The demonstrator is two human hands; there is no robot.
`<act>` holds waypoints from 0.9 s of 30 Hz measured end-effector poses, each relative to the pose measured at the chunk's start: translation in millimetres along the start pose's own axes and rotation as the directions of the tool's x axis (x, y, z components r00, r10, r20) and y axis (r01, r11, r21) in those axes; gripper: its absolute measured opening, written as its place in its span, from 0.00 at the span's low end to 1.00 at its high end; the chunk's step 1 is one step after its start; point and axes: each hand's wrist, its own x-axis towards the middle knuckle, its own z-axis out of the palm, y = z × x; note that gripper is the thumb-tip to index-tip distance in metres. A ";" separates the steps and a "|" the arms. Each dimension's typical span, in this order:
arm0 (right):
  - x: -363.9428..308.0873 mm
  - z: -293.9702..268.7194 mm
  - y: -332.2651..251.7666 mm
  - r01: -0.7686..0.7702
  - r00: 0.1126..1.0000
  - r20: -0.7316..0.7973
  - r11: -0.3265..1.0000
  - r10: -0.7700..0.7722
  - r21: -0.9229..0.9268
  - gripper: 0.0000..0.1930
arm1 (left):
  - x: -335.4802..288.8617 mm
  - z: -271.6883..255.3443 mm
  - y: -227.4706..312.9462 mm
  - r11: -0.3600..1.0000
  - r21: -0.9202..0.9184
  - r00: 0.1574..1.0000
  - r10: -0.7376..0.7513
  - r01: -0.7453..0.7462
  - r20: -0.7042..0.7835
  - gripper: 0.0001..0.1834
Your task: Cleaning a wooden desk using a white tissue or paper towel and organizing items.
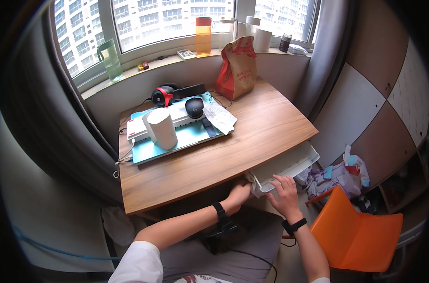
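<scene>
A shallow white drawer point(290, 166) is pulled out from under the right front edge of the wooden desk point(214, 158). My left hand point(238, 196) is closed beside the drawer's near left corner. A pale, crumpled piece point(255, 183) shows right by its fingers; whether they hold it is hard to tell. At the drawer's front rim is my right hand point(285, 194), fingers spread and fingertips at the edge, with nothing seen in it. Dark bands circle both wrists.
On the desk are a white cylinder point(162, 129), a laptop-like blue slab point(191, 137), red-black headphones point(164, 95) and a paper bag point(238, 70). Bottles, one orange point(203, 37), line the windowsill. An orange chair point(351, 236) and a pale backpack point(337, 178) stand at right.
</scene>
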 end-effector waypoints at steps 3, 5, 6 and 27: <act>-0.9 -1.0 -0.6 -0.003 1.000 0.005 0.999 0.003 0.035 0.23 | -9.2 -12.4 -2.9 0.961 0.273 0.996 0.031 -0.053 0.083 0.19; 2.0 -9.6 -3.0 -0.010 1.000 0.027 0.999 0.009 0.042 0.23 | -25.2 -20.7 4.2 0.949 0.300 0.991 0.061 -0.094 0.119 0.19; 3.8 -14.0 -5.1 -0.006 0.999 0.047 0.999 0.003 0.054 0.24 | -30.9 -26.5 6.1 0.914 0.386 0.989 0.084 -0.127 0.126 0.19; 12.7 -54.8 -69.7 -0.444 0.896 0.280 0.681 0.345 0.582 0.16 | -85.9 -17.0 47.2 0.990 -0.092 0.909 -0.060 0.107 0.414 0.29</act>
